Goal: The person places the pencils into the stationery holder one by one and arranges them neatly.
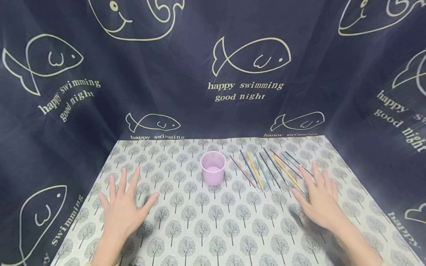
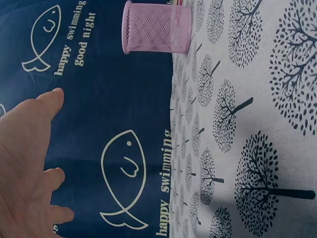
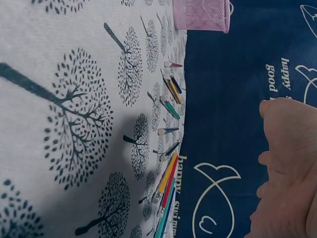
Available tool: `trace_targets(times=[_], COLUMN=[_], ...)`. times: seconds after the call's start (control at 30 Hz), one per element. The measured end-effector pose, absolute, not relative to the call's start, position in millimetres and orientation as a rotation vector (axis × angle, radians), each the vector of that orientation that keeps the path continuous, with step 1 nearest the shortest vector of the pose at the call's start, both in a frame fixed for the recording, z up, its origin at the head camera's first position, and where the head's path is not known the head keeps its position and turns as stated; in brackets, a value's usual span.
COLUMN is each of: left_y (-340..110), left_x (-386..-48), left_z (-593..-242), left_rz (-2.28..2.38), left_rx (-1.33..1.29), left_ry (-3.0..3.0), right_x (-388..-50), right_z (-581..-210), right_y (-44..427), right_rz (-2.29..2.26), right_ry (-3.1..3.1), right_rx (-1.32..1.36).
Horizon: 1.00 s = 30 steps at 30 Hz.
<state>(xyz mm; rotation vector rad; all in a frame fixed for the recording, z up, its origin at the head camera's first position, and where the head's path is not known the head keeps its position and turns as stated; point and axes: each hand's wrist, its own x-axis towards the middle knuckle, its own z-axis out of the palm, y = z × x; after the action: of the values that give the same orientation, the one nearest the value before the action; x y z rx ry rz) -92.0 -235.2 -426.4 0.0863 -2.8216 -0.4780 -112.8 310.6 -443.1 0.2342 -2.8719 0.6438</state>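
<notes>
Work looks unbegun: pen-like sticks (image 1: pixel 254 170) lie loose, three o'clock from the empty cup (image 1: pixel 213 173); left hand (image 1: pixel 122 210) and right hand (image 1: pixel 318 200) spread, unladen.

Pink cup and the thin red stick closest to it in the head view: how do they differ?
The pink cup stands upright, while the red stick lies flat. The cup is wide and round with an open top; the stick is long and thin. The cup is pale pink, the stick a darker red. Both rest untouched on the tree-print cloth.
</notes>
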Motion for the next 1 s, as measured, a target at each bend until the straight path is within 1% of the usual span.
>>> trace_targets(times=[0.23,0.47,0.73,1.0], left_y=[-230.7,-216.3,-184.0,-138.0], left_x=[-100.2,-114.4,-144.4,-163.3], left_z=[-425.1,-427.3,-440.4,-458.3], left_rz=[-0.52,-0.807,-1.371,-1.537], left_rx=[0.02,-0.06,-0.214,-0.289], left_ry=[-2.779,-2.699,-2.436,-2.443], right_x=[-123.7,-138.0,-158.1,-173.3], right_z=[-433.5,-416.5,-407.9,-414.9], right_y=[303.5,280.8,247.1,215.4], right_rz=[0.632,0.698,0.753,0.75], right_ry=[-2.811,-2.763,-2.695,-2.663], right_rx=[0.299,0.413,0.561,0.642])
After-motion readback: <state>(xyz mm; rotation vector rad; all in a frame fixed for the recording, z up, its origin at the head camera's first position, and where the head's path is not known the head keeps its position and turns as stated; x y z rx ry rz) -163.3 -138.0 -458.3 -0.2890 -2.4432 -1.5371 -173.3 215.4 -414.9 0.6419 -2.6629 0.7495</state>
